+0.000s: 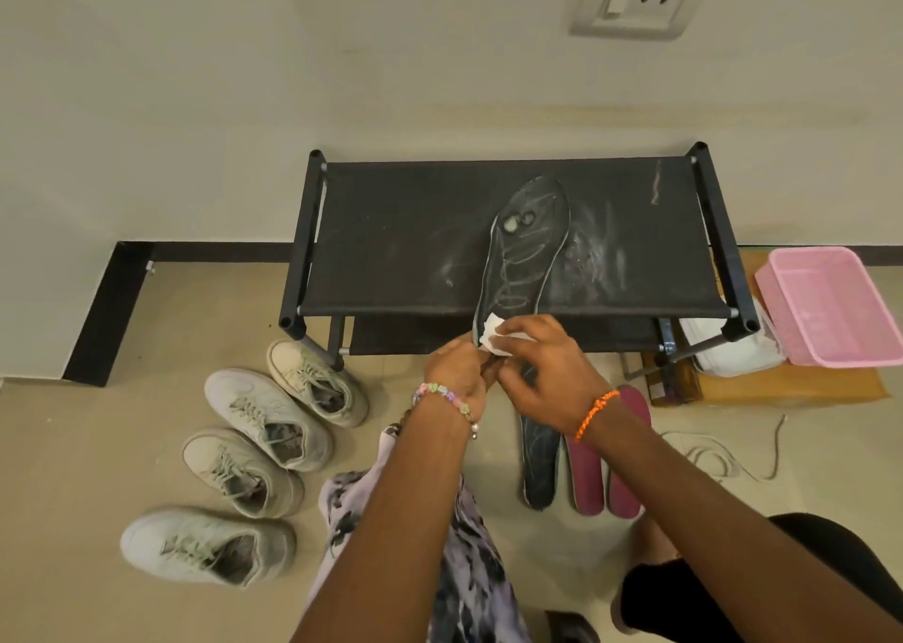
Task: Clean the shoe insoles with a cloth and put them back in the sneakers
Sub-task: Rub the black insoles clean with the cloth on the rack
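Left hand (457, 373): fingers curled round the heel end of a long dark grey foam insole (525, 246), a firm grip at its near edge. Right hand (540, 376): fingertips pinch a small crumpled white cloth (493, 337) and press it onto the same heel end, just beside the left hand's fingers.

The held insole lies lengthwise over the black fabric-topped shoe rack (391, 232), toe pointing toward the wall, heel overhanging the front rail. Its surface shows pale looping scuff lines and a worn light patch near the toe; it looks unclean over most of its length.

On the floor (97, 437) below the right forearm: a second dark insole (540, 466), also marked with pale streaks, then two maroon insoles (586, 476) side by side next to it. Whether these three are wiped I cannot tell.

Left of the person: four pale grey-white lace-up sneakers (266, 417) in a loose row, openings up, apparently without insoles, though their interiors are dim.

Judgement: wiping stage, early to middle. No insole is back in a shoe; refitting all four remains.

Further right: pink plastic basket (830, 305).
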